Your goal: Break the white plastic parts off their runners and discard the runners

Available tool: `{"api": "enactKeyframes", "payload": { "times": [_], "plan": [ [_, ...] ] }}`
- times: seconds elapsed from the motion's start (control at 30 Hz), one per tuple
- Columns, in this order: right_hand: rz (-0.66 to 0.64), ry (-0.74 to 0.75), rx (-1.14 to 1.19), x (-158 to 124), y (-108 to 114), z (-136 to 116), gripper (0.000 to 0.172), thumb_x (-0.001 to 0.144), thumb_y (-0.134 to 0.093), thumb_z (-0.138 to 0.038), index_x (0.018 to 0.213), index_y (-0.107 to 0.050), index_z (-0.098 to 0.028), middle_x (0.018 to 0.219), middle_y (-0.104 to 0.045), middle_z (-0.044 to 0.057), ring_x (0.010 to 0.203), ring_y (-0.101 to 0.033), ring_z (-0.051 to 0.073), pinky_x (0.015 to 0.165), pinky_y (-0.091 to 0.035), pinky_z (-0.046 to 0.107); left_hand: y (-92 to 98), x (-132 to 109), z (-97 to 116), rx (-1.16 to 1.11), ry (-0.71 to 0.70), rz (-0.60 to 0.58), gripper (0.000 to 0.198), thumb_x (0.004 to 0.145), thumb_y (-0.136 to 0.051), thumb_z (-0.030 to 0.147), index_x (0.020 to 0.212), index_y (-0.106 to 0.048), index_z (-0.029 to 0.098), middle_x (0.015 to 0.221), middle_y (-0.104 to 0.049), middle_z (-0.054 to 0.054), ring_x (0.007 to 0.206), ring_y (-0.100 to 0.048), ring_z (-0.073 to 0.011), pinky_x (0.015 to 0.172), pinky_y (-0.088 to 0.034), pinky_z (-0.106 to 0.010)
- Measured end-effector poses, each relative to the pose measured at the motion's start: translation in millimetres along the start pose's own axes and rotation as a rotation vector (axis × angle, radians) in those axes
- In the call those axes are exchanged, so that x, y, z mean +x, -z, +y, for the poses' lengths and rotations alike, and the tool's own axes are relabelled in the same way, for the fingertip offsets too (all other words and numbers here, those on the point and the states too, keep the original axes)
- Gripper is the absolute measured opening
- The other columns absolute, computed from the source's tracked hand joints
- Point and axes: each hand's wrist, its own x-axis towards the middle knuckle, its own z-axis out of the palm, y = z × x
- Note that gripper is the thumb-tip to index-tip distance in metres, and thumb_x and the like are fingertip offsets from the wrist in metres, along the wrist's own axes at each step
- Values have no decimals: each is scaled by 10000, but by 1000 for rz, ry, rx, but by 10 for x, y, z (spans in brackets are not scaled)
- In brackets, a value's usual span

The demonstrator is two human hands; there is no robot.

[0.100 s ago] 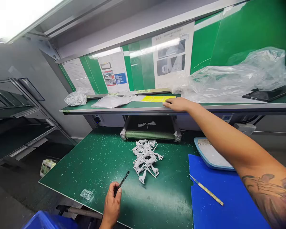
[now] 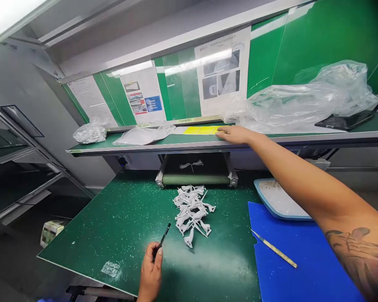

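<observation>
My left hand [image 2: 151, 268] is closed around a dark pen [image 2: 164, 237], whose tip points up over the green table. My right hand [image 2: 234, 134] reaches up to the shelf, fingers stretched out and lying over the right end of a yellow label sheet [image 2: 198, 130]. Nothing shows gripped in it, though the undersides of the fingers are hidden. Between the hands, a loose pile of white moulded plastic parts [image 2: 193, 212] lies on the table. Another white part [image 2: 191, 165] sits on the conveyor belt [image 2: 197, 178] behind it.
A knife with a pale handle [image 2: 279, 253] lies on a blue mat [image 2: 290, 277] at right, beside a blue-rimmed tray [image 2: 261, 195]. Plastic bags [image 2: 290, 102] and a dark tablet-like device [image 2: 343, 121] rest on the shelf [image 2: 138, 148], which overhangs the conveyor.
The view has shifted a little, so the shelf and left table edge sit farther left in the picture. Both hands keep nearly the same pose, the pen still in the left.
</observation>
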Motion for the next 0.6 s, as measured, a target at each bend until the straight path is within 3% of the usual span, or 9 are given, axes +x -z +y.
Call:
{"api": "enactKeyframes", "payload": {
  "times": [0.07,0.13,0.23,0.3,0.43,0.5,0.6],
  "plan": [
    [216,33,9,-142,-47,15,548,922,-346,-502,1300,-511,-140,1349,-531,131,1218,-502,307,1040,-378,459,-41,98,-80,-56,13,-27,483,789,-469,643,919,-584,192,863,-626,-64,819,-603,-219,756,-504,-319],
    [435,89,33,-455,-149,-44,472,921,-388,-447,1245,-549,-145,1325,-550,128,1222,-506,280,1068,-372,452,-74,232,-119,-96,-4,-63,485,783,-507,643,916,-618,190,907,-639,-74,853,-615,-224,777,-512,-313],
    [554,177,104,-1160,-399,-255,303,914,-463,-348,1147,-590,-200,1238,-611,102,1161,-560,231,1029,-439,415,-94,589,118,-114,-201,-121,372,835,-534,548,900,-652,201,921,-640,-67,866,-615,-206,767,-511,-288],
    [505,219,118,-1681,-612,-420,244,891,-520,-272,1126,-583,-258,1185,-639,68,1112,-589,219,967,-492,414,-96,960,549,-100,-467,-125,266,883,-535,435,949,-664,211,915,-635,-51,864,-602,-181,775,-495,-275],
    [395,109,88,-2656,-1044,-651,277,876,-530,-226,1141,-569,-297,1147,-654,48,1062,-621,210,877,-562,390,-183,1928,1836,12,-1056,20,276,932,-483,354,1021,-669,170,919,-641,-55,895,-569,-186,837,-451,-328],
    [390,-24,61,-3148,-1252,-718,238,883,-538,-260,1112,-593,-292,1142,-659,38,1055,-632,208,864,-574,363,-335,2429,2467,128,-1142,22,286,934,-466,341,1020,-675,167,936,-631,-68,921,-549,-209,851,-439,-361],
    [451,-360,85,-3981,-1606,-806,222,893,-535,-352,1072,-630,-262,1125,-670,37,1011,-657,206,821,-586,302,-694,3044,3145,306,-1068,-23,267,911,-478,303,1051,-680,198,1072,-624,-88,1047,-520,-274,916,-408,-444]
  ]
}}
